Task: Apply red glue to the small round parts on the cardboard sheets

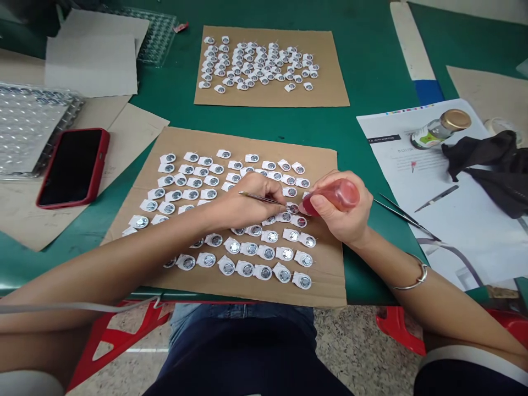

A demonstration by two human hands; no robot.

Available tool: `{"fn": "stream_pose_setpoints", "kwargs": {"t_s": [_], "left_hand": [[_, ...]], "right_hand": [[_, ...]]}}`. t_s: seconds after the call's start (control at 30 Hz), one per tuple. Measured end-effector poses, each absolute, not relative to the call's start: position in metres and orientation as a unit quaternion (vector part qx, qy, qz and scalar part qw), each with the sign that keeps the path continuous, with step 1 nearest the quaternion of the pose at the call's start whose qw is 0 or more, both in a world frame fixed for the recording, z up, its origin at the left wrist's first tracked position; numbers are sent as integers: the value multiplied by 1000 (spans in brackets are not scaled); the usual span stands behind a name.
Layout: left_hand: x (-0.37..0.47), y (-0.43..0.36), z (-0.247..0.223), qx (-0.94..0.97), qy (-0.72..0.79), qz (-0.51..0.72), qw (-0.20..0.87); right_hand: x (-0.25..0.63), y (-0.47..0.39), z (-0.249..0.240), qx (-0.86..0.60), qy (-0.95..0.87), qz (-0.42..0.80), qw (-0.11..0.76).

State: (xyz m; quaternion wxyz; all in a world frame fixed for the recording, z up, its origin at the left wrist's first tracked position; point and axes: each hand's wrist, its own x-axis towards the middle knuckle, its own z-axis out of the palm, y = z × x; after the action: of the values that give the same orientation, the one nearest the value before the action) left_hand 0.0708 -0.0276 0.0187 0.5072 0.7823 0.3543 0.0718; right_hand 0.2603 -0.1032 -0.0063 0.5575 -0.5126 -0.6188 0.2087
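My right hand (346, 212) is wrapped round a soft bottle of red liquid (336, 195), tilted so its tip points left and down at a small round silver piece on a white tab (292, 208). Close beside that tip, my left hand (247, 202) pinches a thin metal tool (260, 197), perhaps tweezers; its working end is hidden by the fingers. Rows of similar silver pieces on white tabs (269, 236) lie on the brown cardboard sheet (325, 291) beneath both hands. A piece just below the bottle tip (298, 221) shows red on its face. My left forearm covers part of the rows.
Another cardboard sheet (334, 93) with many such pieces lies farther back. A red-cased phone (73, 168) and clear plastic trays (25, 126) are at left. Rightward are papers (396, 159), a glass jar (439, 129), black cloth (495, 165) and tweezers (406, 217).
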Motion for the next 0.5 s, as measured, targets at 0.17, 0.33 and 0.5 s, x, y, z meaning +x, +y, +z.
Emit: {"fn": "stream_pose_setpoints", "kwargs": {"t_s": [0.17,0.33,0.5], "left_hand": [[71,-28,20,782,354,83,506],[71,-28,19,789,345,89,500],[70,-31,17,773,349,99,521]], "right_hand": [[259,-103,-7,-513,-622,202,556],[259,-101,-8,-512,-623,199,557],[258,-104,-6,-501,-624,201,565]]}}
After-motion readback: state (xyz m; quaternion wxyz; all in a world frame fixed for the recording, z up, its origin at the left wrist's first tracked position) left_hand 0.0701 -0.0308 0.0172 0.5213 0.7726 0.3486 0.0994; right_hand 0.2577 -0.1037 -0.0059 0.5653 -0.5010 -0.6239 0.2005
